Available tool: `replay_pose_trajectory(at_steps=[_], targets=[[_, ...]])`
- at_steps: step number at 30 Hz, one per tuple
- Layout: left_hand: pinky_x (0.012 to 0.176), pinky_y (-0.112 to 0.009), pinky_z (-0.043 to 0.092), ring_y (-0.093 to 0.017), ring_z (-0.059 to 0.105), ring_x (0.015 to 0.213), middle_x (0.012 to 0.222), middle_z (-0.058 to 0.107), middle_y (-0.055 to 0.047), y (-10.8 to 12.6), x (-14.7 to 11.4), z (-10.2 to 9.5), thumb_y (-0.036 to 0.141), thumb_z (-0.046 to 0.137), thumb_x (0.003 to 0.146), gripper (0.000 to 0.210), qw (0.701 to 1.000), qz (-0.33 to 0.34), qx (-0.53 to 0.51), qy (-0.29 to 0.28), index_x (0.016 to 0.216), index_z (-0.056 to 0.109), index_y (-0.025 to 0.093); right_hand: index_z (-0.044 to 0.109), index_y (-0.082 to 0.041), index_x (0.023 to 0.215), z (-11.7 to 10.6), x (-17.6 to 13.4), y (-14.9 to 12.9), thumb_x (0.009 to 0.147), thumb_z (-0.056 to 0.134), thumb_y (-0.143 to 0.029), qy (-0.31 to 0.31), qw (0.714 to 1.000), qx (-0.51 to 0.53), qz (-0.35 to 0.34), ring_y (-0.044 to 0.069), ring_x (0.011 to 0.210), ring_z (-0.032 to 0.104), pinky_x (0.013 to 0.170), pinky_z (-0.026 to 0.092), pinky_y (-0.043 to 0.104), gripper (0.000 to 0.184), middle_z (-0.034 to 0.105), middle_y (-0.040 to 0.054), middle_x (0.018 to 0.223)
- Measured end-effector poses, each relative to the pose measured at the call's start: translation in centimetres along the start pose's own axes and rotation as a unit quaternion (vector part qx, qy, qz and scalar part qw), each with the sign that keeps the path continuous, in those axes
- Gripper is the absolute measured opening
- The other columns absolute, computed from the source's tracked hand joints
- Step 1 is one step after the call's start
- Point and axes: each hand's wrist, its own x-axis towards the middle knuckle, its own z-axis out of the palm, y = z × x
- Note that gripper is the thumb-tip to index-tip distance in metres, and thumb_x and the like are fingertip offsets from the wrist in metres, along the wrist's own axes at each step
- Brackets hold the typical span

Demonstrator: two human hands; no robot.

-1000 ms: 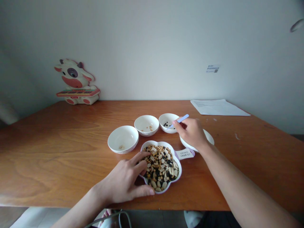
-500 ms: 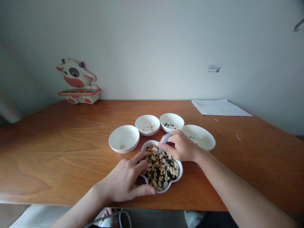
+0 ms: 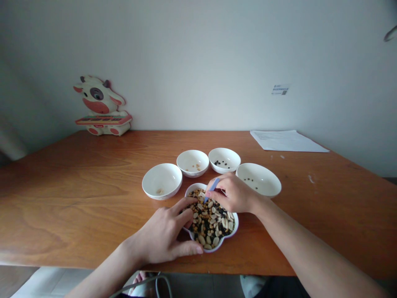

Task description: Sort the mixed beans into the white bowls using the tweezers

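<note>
Right hand [image 3: 234, 192] pinches a slim lilac tool [image 3: 214, 184] over pebbly beans [image 3: 205, 225]; left hand [image 3: 166, 232] grips scalloped dish [image 3: 236, 225]

The desk [image 3: 62, 194] is orange-brown with streaky darker grain. Near its front edge, the dish [image 3: 236, 224] has a white, faintly lilac rim around a speckled mix [image 3: 214, 221] of cream, yellow and black. The tweezers [image 3: 213, 186] are periwinkle. Towards the back edge, 4 bowls [image 3: 164, 176] are white. At the far left corner, the toy cow [image 3: 98, 106] is cream with coral muzzle and purplish-grey eye patch.
</note>
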Motion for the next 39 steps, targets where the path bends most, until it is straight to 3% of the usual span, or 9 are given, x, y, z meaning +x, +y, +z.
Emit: replay_pose_trajectory(at_steps=[26,39], targets=[[0.087,-0.044,0.059,-0.036,0.063,0.115,0.148,0.045,-0.016,-0.1,-0.1,0.1,0.062,0.061,0.089,0.046,1.000,-0.001,0.000,0.005,0.088,0.060,0.016,0.072,-0.016,0.069,0.2,0.1,0.0,0.092,0.057,-0.024,-0.008,1.000,0.001,0.008,0.015,0.064,0.063,0.063,0.046,0.027,0.028,0.072,0.0055,0.070],[0.080,-0.042,0.060,-0.036,0.063,0.115,0.147,0.046,-0.016,0.0,0.0,0.1,0.064,0.059,0.090,0.047,1.000,-0.006,0.002,-0.004,0.089,0.058,0.017,0.067,-0.015,0.068,-1.6,0.0,0.0,0.092,0.054,-0.024,0.053,0.998,0.023,0.010,0.012,0.058,0.058,0.059,0.042,0.024,0.029,0.068,0.0023,0.064]])
